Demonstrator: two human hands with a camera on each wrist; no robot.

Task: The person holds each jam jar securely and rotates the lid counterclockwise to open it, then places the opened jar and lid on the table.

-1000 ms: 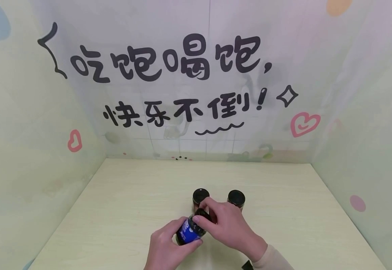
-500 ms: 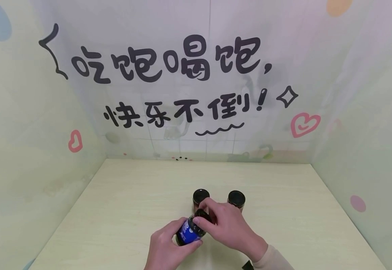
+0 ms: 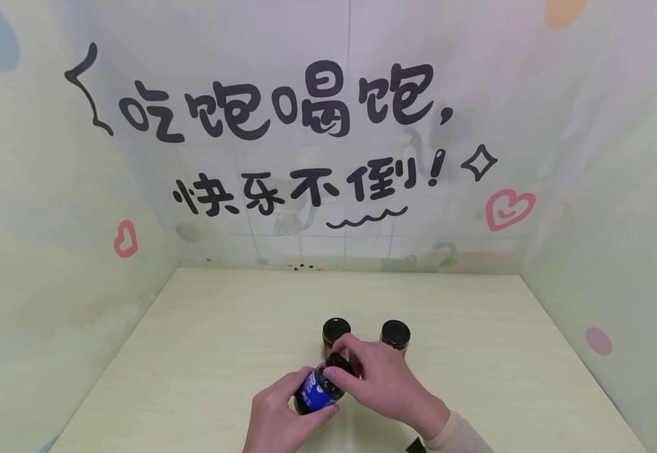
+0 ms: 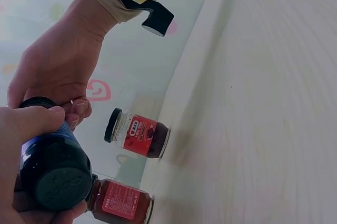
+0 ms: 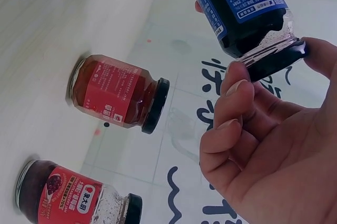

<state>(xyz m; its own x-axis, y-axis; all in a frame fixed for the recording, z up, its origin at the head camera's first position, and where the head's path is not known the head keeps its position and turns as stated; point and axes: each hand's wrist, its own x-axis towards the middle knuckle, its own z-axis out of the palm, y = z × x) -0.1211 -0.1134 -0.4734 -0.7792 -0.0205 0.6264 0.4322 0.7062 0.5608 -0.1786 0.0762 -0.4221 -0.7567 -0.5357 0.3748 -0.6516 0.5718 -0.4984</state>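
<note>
My left hand (image 3: 277, 402) grips a glass jar with a blue label (image 3: 315, 391) and dark contents, held tilted above the table. Thumb and fingertips of my right hand (image 3: 385, 377) pinch the rim of its black lid (image 5: 276, 62), which sits at the jar's mouth in the right wrist view. In the left wrist view the dark base of the jar (image 4: 58, 184) faces the camera. Just beyond the hands stand two jars with red labels and black lids: a strawberry jam jar (image 5: 108, 92) and a second jam jar (image 5: 63, 195), partly hidden behind the right hand in the head view.
A pale wood-grain table (image 3: 220, 327) lies under the hands. Printed cloth walls with black lettering enclose it at the back and both sides (image 3: 588, 283). A black camera mount (image 4: 158, 21) is strapped on the right wrist.
The blue-labelled jar has turned very slightly between the hands. Both hands keep nearly the same place and hold, and the two red-labelled jars have stayed put.
</note>
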